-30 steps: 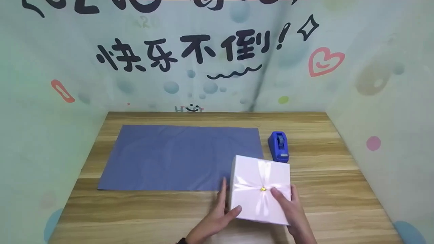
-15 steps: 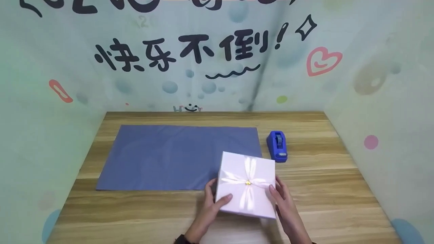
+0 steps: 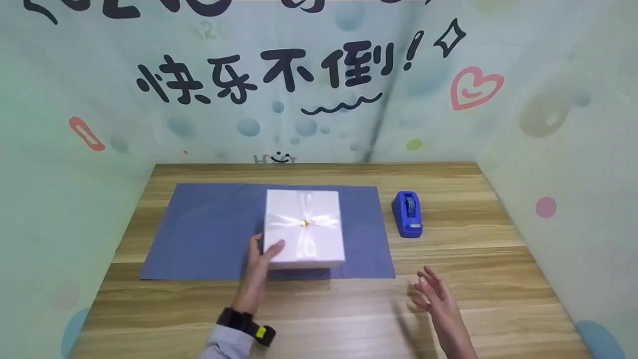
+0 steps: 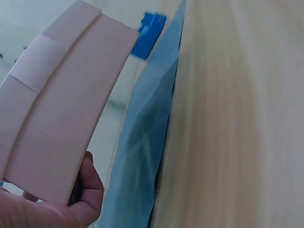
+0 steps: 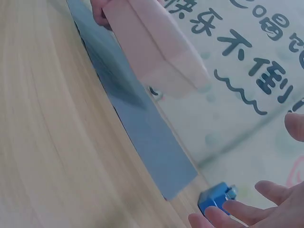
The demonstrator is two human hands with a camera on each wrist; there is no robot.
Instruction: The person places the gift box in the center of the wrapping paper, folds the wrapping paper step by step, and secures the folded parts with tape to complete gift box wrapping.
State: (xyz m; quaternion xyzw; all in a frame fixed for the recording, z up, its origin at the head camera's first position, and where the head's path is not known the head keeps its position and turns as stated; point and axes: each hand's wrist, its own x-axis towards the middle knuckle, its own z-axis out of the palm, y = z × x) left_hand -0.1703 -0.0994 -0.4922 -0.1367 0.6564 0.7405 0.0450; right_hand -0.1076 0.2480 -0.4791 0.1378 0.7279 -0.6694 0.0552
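Observation:
A white gift box [image 3: 286, 204] with a pale ribbon and a small gold centre is held above the blue sheet [image 3: 209, 229]. My left hand [image 3: 257, 269] grips its near left corner, thumb on the lid and fingers at the side and below. In the left wrist view the box [image 4: 71, 118] is seen from its side, raised clear of the sheet, with fingers curled under its edge. My right hand [image 3: 441, 309] is off the box, over the wood at the right, fingers spread and loosely bent. The right wrist view shows that hand [image 5: 270, 209] holding nothing.
A blue tape dispenser [image 3: 408, 214] stands on the wooden table [image 3: 473, 239], just right of the sheet. Printed cloth walls [image 3: 309, 99] enclose the table at the back and both sides.
The box has moved left and away from me over the sheet, carried by my left hand. My right hand has let go of it and stays at the right.

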